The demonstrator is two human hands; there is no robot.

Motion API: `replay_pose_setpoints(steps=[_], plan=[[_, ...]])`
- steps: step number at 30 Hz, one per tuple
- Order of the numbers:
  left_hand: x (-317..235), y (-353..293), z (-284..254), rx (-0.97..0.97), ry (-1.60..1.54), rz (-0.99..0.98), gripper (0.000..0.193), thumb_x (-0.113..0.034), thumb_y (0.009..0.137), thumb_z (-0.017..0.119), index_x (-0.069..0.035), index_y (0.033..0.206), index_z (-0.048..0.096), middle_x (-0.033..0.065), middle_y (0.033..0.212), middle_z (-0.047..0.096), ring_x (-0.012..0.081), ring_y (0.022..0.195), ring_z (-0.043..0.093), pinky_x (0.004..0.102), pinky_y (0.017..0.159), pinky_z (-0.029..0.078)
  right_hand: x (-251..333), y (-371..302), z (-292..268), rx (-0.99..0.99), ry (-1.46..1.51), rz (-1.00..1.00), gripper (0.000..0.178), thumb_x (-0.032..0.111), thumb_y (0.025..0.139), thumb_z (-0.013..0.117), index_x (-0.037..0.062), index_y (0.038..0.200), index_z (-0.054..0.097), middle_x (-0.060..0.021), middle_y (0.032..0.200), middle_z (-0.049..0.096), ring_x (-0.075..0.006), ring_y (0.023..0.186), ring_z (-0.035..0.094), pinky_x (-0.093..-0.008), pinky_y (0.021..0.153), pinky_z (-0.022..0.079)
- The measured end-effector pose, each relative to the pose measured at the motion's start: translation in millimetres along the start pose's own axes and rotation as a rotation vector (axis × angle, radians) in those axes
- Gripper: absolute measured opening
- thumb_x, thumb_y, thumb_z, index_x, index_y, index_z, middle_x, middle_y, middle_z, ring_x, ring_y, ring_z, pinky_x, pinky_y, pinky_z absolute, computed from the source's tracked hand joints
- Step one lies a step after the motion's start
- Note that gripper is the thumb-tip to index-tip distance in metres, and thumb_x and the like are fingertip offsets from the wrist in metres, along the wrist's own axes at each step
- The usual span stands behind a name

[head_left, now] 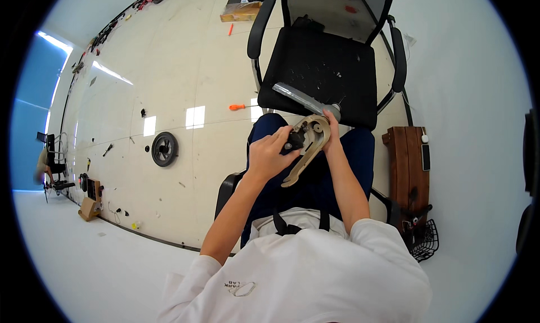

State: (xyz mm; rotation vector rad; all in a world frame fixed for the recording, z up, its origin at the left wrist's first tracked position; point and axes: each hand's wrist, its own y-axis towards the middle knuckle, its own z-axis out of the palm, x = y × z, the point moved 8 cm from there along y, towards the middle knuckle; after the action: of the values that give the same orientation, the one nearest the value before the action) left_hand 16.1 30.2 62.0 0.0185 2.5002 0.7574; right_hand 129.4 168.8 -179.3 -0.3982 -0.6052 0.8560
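My right hand [333, 133] is wrapped round a beige curved frame part [304, 162], hollow on its upper side, held over my lap. A grey tube [298, 97] with a round collar extends from the part's far end, its tip above the black seat in front. My left hand [268, 157] is closed on a small black piece [293, 142] at the left side of the beige part. The left fingertips partly cover that piece, and its exact kind cannot be made out.
A black office chair [323, 70] faces me. On the tiled floor to the left lie a small wheel [165, 149] and an orange-handled screwdriver [238, 107]. A cardboard box [241, 12] sits farther ahead. A brown wooden bench [406, 171] and a black wire basket [426, 242] stand at the right.
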Motion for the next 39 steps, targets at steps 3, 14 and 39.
replay_pose_setpoints(steps=[3, 14, 39], plan=[[-9, 2, -7, 0.013, 0.068, 0.113, 0.057, -0.021, 0.058, 0.083, -0.006, 0.11, 0.064, 0.0039, 0.093, 0.069, 0.0171, 0.057, 0.06, 0.0272, 0.052, 0.048, 0, -1, 9, 0.058, 0.131, -0.045, 0.037, 0.038, 0.086, 0.06, 0.0016, 0.093, 0.063, -0.0113, 0.088, 0.067, -0.0256, 0.081, 0.066, -0.039, 0.074, 0.056], [105, 8, -1, 0.003, -0.171, -0.469, 0.049, -0.026, 0.069, 0.082, -0.008, 0.111, 0.064, 0.0075, 0.077, 0.069, 0.0223, 0.066, 0.066, 0.029, 0.058, 0.049, 0, 66, 56, -0.018, 0.049, -0.11, 0.036, 0.037, 0.087, 0.059, 0.0014, 0.091, 0.063, -0.0095, 0.087, 0.066, -0.0252, 0.08, 0.064, -0.036, 0.078, 0.053], [165, -35, 48, 0.4, -0.058, -0.764, 0.061, -0.033, 0.07, 0.079, 0.002, 0.113, 0.054, 0.0237, 0.094, 0.067, 0.0387, 0.09, 0.065, 0.042, 0.079, 0.051, -4, -14, 151, 0.323, -1.256, -0.163, 0.035, 0.022, 0.104, 0.037, -0.005, 0.123, 0.049, -0.0046, 0.071, 0.058, -0.0046, 0.057, 0.04, -0.0216, 0.054, 0.036]])
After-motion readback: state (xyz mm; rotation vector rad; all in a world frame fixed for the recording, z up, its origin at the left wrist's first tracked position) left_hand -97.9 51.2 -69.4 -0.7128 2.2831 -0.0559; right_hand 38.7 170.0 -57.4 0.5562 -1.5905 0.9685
